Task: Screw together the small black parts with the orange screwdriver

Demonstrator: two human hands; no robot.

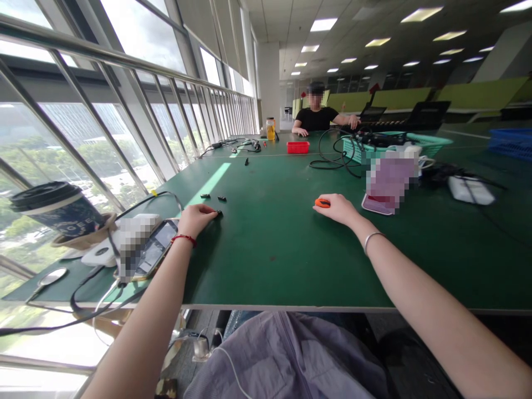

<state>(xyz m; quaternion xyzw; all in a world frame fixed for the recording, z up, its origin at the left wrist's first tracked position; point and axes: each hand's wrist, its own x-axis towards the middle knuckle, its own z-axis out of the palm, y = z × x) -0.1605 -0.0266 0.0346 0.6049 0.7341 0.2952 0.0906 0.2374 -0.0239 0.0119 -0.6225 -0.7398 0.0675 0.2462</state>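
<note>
At green table [266,238]: left fingers [206,209] pinching black piece [219,213], right fingers [332,199] orange object [322,203] (partly hidden)

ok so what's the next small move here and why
I'd probably secure the small black piece in the left hand before moving it: the hand is already at it, but its grip is hard to make out, and the right hand is occupied with an orange object. Two more black pieces lie just beyond.
</note>
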